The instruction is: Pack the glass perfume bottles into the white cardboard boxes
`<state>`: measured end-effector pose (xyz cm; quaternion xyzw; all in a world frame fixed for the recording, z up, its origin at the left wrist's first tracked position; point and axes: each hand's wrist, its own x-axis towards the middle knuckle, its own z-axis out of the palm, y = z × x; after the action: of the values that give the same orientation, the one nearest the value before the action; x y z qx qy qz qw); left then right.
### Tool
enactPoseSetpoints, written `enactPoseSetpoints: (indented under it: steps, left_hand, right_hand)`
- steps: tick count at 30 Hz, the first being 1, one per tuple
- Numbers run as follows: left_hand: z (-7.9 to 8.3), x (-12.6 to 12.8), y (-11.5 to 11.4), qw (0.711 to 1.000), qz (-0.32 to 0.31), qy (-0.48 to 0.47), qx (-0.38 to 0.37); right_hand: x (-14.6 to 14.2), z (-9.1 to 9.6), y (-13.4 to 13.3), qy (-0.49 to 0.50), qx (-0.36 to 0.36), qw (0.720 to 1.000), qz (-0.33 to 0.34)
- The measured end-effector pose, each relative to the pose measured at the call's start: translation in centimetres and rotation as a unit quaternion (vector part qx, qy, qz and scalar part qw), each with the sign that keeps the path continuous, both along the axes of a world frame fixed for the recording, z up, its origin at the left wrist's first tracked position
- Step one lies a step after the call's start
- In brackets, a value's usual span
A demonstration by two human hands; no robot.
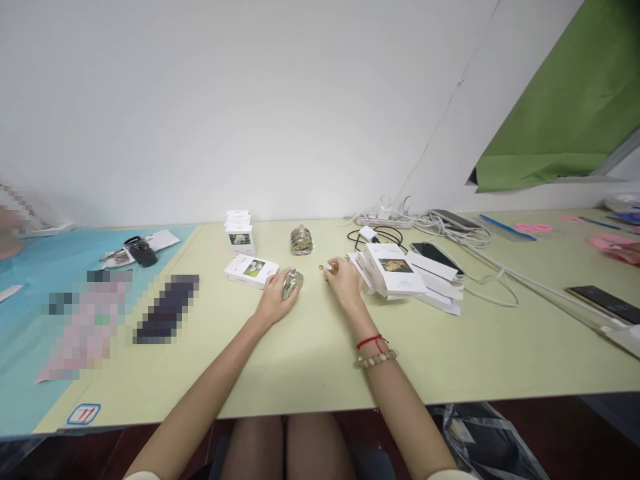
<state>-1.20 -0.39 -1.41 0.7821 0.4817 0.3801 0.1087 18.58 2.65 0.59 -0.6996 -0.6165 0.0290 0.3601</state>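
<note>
My left hand (273, 300) is closed round a clear glass bottle (293, 285) with a short neck. Just left of it lies a white box (249, 270) printed with white flowers on green. Between the fingertips of my right hand (345, 281) is a small gold-coloured piece (329, 268), partly hidden by the fingers; its kind is unclear. Some tabletop separates the two hands. Beyond them sits a cluster of glass bottles (301, 241). Several white boxes (241, 238) stand in a row behind the lying box. To the right of my right hand rests a pile of white boxes (397, 272).
On the pale yellow table (280, 373), a phone (434, 257), cables (470, 237) and a power strip (383, 219) lie back right. Another phone (607, 301) is far right. A blue mat (30, 320) covers the left side, with a dark jar (141, 252) on it.
</note>
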Motion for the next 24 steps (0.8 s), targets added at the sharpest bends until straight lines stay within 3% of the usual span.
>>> enactPoseSetpoints:
  steps: [3,5,10,13,16,19,24]
  left_hand:
    - [0.0,-0.1,0.0,1.000,-0.008,-0.002,0.007]
    - [0.0,-0.1,0.0,1.000,-0.025,-0.004,-0.001]
    - [0.4,-0.1,0.0,0.999,-0.045,-0.011,-0.009]
    - [0.6,0.0,-0.1,0.998,-0.061,-0.014,-0.004]
    - [0.7,0.1,-0.2,0.998,-0.058,-0.021,-0.002]
    - [0.7,0.1,-0.4,0.998,-0.056,-0.020,-0.011]
    - [0.9,0.0,-0.4,0.998,-0.049,-0.012,-0.023]
  right_hand:
    - [0.1,0.2,-0.1,0.006,0.022,1.000,-0.009]
    - [-0.5,0.8,-0.2,0.041,0.066,0.997,0.022]
    - [-3.9,2.2,-1.3,0.156,0.108,0.947,0.258]
    - [-5.4,2.1,-1.8,0.173,0.109,0.924,0.324]
    - [-5.3,1.8,-1.4,0.211,0.111,0.923,0.301]
    - [-3.9,1.5,-0.4,0.243,0.090,0.939,0.226]
    - [-0.9,0.5,0.5,0.123,0.002,0.990,0.069]
